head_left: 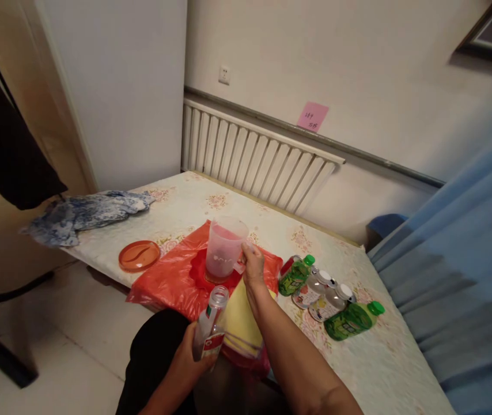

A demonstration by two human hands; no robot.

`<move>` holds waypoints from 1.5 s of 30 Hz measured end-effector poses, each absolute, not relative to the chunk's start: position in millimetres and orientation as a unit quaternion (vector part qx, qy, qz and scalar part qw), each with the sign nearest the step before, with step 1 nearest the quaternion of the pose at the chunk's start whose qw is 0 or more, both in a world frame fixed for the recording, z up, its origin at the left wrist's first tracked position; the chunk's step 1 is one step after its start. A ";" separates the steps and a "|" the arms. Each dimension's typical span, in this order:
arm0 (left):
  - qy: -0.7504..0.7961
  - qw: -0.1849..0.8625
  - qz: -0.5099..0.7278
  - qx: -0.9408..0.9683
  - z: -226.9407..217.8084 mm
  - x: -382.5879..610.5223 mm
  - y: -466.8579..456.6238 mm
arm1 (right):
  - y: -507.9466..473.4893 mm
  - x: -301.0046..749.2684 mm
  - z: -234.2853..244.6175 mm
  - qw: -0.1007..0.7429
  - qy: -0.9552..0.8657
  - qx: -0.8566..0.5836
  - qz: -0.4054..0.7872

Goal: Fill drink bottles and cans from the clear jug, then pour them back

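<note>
Left hand (pixel 185 360) is clamped around an uncapped clear plastic bottle (pixel 209 325); right hand (pixel 253 266) grips the handle of a translucent plastic measuring jug (pixel 224 249) standing on the red plastic bag (pixel 172 279).

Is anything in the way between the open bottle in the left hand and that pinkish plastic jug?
Nothing visible. The clear red-labelled bottle in the left hand has open space up to the translucent plastic jug; the right hand touches its right side.

Head view, lower centre: I see the left hand (pixel 188 358) gripping an uncapped bottle (pixel 210 324), the right hand (pixel 253 268) closed on the handle of a translucent jug (pixel 224 249) standing on a red bag (pixel 170 278), and four capped bottles (pixel 329 295) lying to the right.
</note>
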State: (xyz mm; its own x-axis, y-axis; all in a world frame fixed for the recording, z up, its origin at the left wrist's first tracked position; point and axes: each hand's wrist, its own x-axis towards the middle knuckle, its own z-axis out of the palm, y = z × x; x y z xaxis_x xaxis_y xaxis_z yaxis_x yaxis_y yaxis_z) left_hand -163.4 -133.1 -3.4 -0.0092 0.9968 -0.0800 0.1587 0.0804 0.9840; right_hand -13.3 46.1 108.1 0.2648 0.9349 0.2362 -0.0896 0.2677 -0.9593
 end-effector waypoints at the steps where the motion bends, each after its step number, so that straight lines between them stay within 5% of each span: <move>1: 0.547 0.489 0.437 0.520 -2.0 -163.8 -133.8 | 44.3 -11.6 115.1 0.656 -0.458 -0.457 0.390; 16: 0.529 0.494 0.450 0.522 17.3 -137.8 -143.6 | -62.2 109.8 231.2 0.611 -0.543 -0.474 0.328; 45: 0.452 0.514 0.411 0.602 41.0 -70.1 -148.8 | -179.5 229.2 281.2 0.352 -0.646 -0.610 0.292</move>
